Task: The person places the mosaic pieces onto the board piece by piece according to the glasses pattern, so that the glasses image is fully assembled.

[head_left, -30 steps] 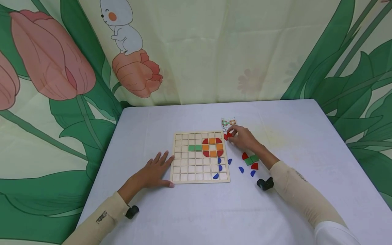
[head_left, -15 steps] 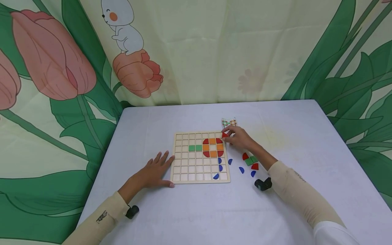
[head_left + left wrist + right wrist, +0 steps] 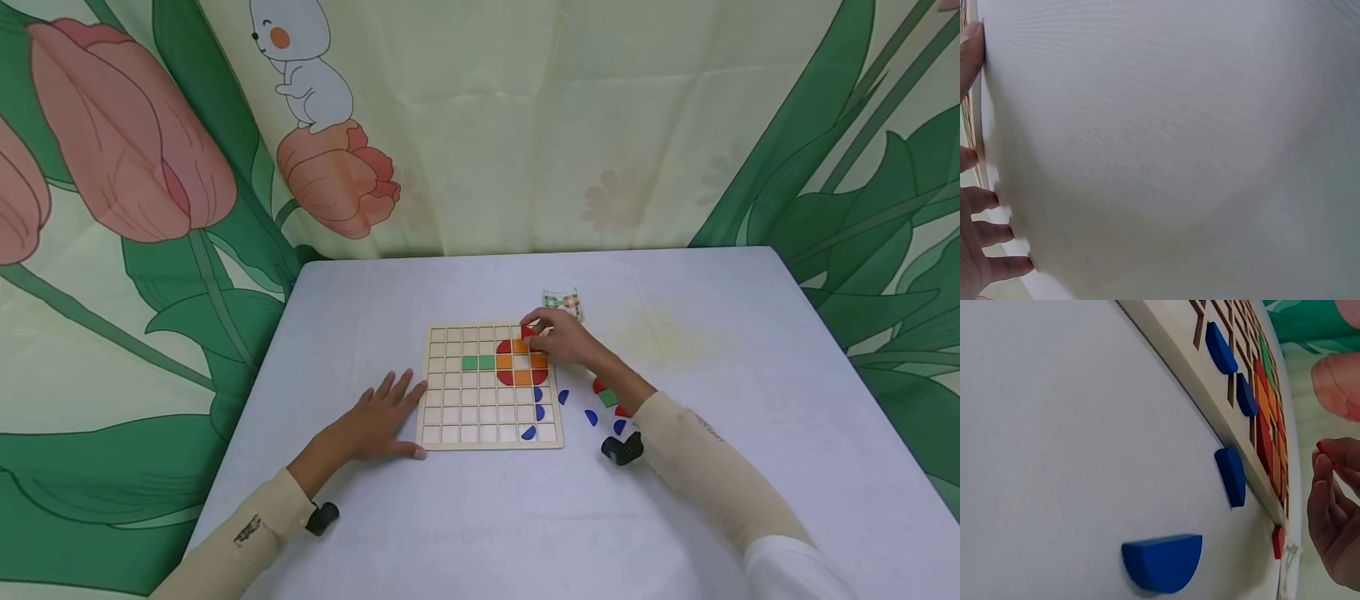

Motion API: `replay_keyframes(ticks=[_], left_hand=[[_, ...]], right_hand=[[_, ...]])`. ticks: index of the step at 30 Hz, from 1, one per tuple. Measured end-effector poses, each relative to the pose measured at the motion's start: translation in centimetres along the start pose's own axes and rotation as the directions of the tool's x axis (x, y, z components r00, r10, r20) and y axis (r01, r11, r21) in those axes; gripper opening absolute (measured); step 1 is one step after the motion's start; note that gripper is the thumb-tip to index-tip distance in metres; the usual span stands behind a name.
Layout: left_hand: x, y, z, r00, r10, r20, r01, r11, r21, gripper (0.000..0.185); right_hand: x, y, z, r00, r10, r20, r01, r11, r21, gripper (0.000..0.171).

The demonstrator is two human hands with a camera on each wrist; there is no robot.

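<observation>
A wooden grid board (image 3: 457,417) lies on the white table. It holds two green squares (image 3: 477,362), a ring of red and orange pieces (image 3: 504,362) and three blue half-rounds (image 3: 538,411). My right hand (image 3: 528,327) hovers over the board's top right cells and pinches a small red piece (image 3: 528,332) between thumb and fingers. In the right wrist view the curled fingers (image 3: 1329,506) hold that red piece (image 3: 1321,447) above the board. My left hand (image 3: 386,408) lies flat on the table, fingertips touching the board's left edge; its fingers (image 3: 982,203) show at the frame's left.
Loose blue half-rounds (image 3: 590,417), red pieces (image 3: 599,385) and a green square (image 3: 608,398) lie right of the board, partly under my right forearm. A small pattern card (image 3: 562,302) sits behind my right hand. Another red piece (image 3: 1279,542) rests beside the board's far corner.
My right hand has carried the red piece leftward, from the table beside the board's top right corner to over the board's top rows. The left hand has stayed put.
</observation>
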State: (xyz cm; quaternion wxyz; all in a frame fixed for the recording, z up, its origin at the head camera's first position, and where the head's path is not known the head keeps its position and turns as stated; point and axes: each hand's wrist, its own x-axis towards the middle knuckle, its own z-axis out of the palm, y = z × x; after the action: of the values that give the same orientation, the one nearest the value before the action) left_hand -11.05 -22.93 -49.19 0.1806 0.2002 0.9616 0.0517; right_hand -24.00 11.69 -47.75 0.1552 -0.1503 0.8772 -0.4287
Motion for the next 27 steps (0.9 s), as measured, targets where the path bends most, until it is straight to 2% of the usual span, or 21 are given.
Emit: replay_keyframes(ticks=[8, 17, 22, 27], left_hand=[[-0.1, 0.1, 0.0, 1.000, 0.008, 0.003, -0.008, 1.000, -0.006, 0.113], [0.0, 0.1, -0.2, 1.000, 0.001, 0.009, -0.001, 1.000, -0.006, 0.113], [0.0, 0.1, -0.2, 1.000, -0.004, 0.014, 0.004, 1.000, -0.013, 0.113], [0.1, 0.1, -0.2, 1.000, -0.013, 0.016, 0.013, 1.000, -0.009, 0.113]], right_hand=[[0.6, -1.1, 1.1, 0.999, -0.039, 0.008, 0.039, 0.999, -0.008, 0.031], [2.0, -2.0, 2.7, 0.997, -0.020, 0.069, 0.024, 0.999, -0.048, 0.031], [2.4, -2.4, 3.9, 0.993, -0.019, 0.119, 0.022, 0.999, -0.023, 0.031], [2.9, -2.6, 5.0, 0.993, -0.032, 0.112, 0.035, 0.999, -0.029, 0.029]])
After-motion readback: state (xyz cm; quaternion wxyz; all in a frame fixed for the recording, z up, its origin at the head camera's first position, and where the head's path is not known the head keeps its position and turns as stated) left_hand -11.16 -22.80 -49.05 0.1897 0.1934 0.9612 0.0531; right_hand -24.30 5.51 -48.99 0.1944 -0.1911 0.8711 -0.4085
